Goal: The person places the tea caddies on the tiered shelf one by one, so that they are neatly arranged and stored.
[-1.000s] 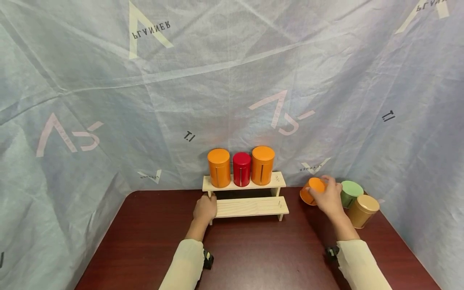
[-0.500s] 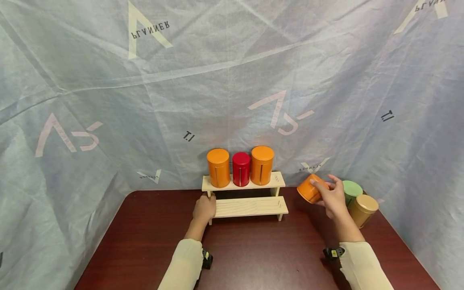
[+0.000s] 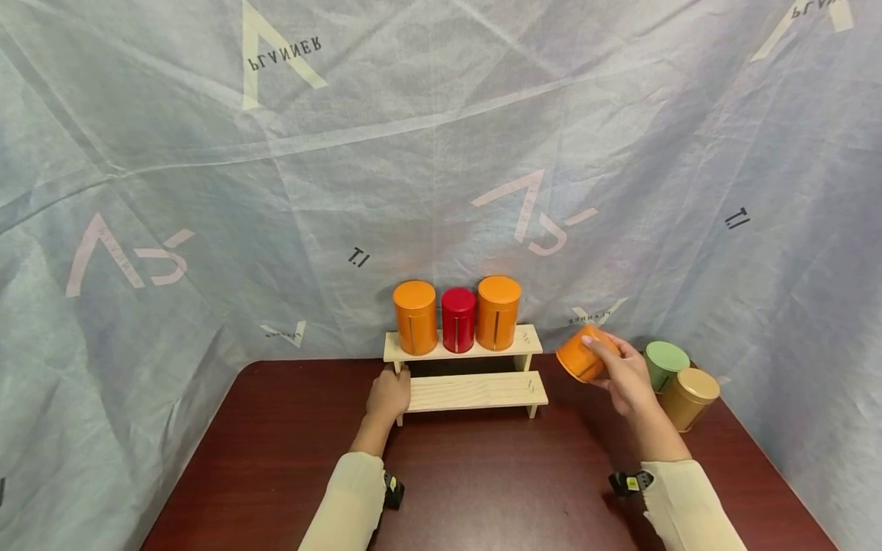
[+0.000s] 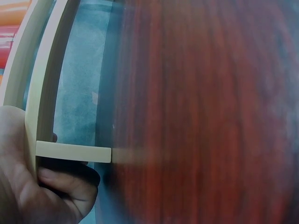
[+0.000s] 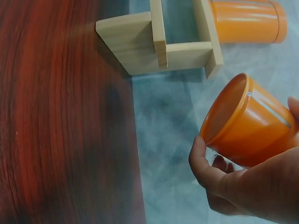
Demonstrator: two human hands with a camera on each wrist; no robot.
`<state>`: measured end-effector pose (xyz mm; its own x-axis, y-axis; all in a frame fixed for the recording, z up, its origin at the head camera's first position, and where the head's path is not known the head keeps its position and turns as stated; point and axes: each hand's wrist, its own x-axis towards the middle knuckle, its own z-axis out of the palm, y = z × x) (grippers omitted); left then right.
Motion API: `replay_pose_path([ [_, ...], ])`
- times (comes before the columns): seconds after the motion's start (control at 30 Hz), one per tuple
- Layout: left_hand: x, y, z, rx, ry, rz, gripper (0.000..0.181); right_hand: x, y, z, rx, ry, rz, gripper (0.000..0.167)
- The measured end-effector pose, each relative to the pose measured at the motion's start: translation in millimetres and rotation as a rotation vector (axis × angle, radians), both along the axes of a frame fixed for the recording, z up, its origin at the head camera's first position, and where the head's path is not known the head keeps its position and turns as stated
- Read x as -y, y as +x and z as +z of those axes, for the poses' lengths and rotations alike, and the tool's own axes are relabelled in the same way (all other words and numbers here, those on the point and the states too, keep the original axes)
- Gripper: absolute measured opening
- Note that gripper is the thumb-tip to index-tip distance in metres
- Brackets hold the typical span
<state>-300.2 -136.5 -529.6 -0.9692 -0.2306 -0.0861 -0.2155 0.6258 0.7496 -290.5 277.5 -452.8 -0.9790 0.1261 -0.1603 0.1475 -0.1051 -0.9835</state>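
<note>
Right hand (image 3: 625, 380) gripping one can (image 3: 575, 360), three on rack (image 3: 475, 392), two on table (image 3: 510, 474)

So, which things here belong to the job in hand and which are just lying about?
Likely in the job:
tilted orange canister, in the right hand
wooden two-tier rack, gripped by the left hand
red canister on the top tier
two orange canisters flanking it
green canister and gold canister, standing untouched

Likely just surroundings:
printed sheet
black wrist devices
</note>
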Motion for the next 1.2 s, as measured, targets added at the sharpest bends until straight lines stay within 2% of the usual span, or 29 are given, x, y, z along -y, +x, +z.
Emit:
replay_pose_path([
  [0.17, 0.8, -0.9, 2.6, -0.003, 0.002, 0.004, 0.047, 7.0, -0.1, 0.0, -0.033, 0.005, 0.01, 0.057],
  [0.27, 1.2, -1.5, 4.0, 0.006, 0.011, 0.001, 0.047, 10.3, -0.9, -0.9, -0.038, -0.01, 0.031, 0.06],
  [0.5, 1.7, -1.5, 5.1, -0.003, 0.012, -0.003, 0.046, 18.7, 3.1, 0.4, -0.052, -0.06, 0.095, 0.053],
  [0.8, 1.2, -0.3, 2.6, 0.008, 0.036, 0.0, 0.046, 28.7, 9.1, 0.6, -0.07, -0.08, 0.099, 0.045],
  [0.93, 0.8, 0.3, 1.5, 0.013, 0.05, -0.001, 0.046, 32.9, 10.9, -0.2, -0.078, -0.058, 0.121, 0.053],
  [1.2, 0.5, 1.0, -0.3, 0.012, 0.045, -0.004, 0.046, 42.6, 16.6, 2.9, -0.104, 0.118, 0.137, 0.082],
])
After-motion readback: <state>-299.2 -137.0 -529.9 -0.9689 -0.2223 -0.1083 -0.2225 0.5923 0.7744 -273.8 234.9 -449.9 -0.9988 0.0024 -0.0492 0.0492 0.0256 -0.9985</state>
